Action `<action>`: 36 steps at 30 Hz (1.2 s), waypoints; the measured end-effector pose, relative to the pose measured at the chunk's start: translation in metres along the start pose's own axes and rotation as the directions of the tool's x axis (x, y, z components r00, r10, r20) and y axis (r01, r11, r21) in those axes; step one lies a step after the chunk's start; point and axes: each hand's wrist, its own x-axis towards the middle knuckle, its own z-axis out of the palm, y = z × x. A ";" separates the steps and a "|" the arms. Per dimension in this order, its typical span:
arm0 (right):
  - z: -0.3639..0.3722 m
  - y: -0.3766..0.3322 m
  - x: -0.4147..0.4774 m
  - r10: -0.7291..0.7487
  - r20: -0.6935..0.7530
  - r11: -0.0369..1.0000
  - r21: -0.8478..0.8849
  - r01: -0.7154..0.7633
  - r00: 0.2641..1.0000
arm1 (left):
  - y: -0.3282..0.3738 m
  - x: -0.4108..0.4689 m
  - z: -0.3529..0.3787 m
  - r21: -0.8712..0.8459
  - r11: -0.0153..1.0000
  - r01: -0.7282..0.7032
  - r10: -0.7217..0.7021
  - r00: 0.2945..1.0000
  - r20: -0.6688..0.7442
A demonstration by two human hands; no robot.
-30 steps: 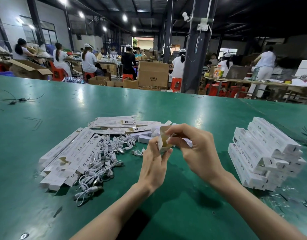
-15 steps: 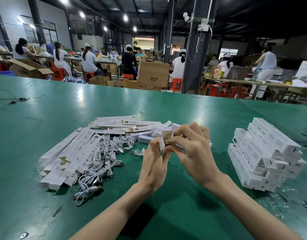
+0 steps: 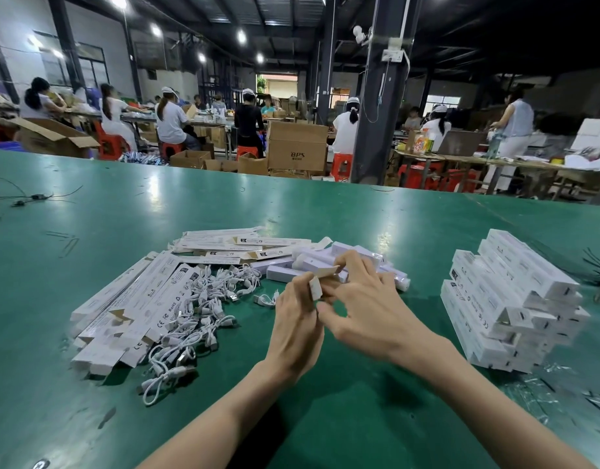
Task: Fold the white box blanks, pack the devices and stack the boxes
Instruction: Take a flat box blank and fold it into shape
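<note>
A white box [image 3: 317, 286] with an open brown flap is held end-on above the green table [image 3: 325, 418]. My left hand [image 3: 296, 319] grips its near end. My right hand [image 3: 369, 309] pinches the flap from the right, fingers curled over it. Flat white box blanks [image 3: 129, 306] lie in a pile at the left, with more blanks [image 3: 231, 245] behind. White cables [image 3: 197, 319] are tangled beside them. Several white devices [image 3: 329, 257] lie just behind my hands. Finished boxes [image 3: 508, 306] are stacked at the right.
Thin black ties [image 3: 596, 269] and clear plastic scraps [image 3: 562, 397] lie at the right edge. A black wire [image 3: 28, 198] rests at the far left. Beyond the table's far edge stand a dark pillar [image 3: 379, 96], cardboard cartons [image 3: 296, 147] and seated people.
My right hand has come down over the box end and its fingers have spread while working the flap. My left hand has kept its grip in about the same place.
</note>
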 end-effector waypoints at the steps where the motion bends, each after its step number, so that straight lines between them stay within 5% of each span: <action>1: -0.001 0.002 0.000 -0.015 -0.022 0.997 0.078 0.017 1.000 | 0.001 -0.001 0.001 -0.009 1.000 -0.025 0.025 1.000 -0.011; 5: -0.004 0.009 0.007 -0.014 -0.204 0.815 0.565 0.129 0.979 | 0.002 0.001 0.001 0.035 0.999 -0.021 0.023 0.998 -0.056; 8: -0.002 0.013 0.012 -0.034 -0.200 0.690 0.704 0.168 0.979 | -0.001 0.001 0.003 0.106 0.988 -0.114 0.124 0.988 -0.090; 22: -0.012 0.019 0.011 -0.037 -0.036 0.461 0.886 0.049 0.999 | 0.003 -0.004 0.002 0.156 0.945 -0.287 0.295 0.955 -0.027; 27: -0.015 0.015 0.010 -0.037 -0.079 0.526 0.846 0.087 0.996 | 0.003 -0.005 0.002 0.158 0.938 -0.310 0.314 0.949 0.002; 30: -0.017 0.016 0.010 -0.003 -0.046 0.466 0.884 0.042 0.999 | 0.003 -0.005 0.001 0.175 0.934 -0.313 0.314 0.949 0.024; 32: -0.019 0.015 0.010 0.020 -0.003 0.371 0.929 -0.005 1.000 | 0.004 -0.006 0.000 0.195 0.930 -0.310 0.311 0.950 0.028; 36: -0.021 0.014 0.011 0.055 0.260 -0.002 0.966 -0.260 0.964 | 0.007 -0.009 -0.001 0.194 0.923 -0.332 0.328 0.943 0.054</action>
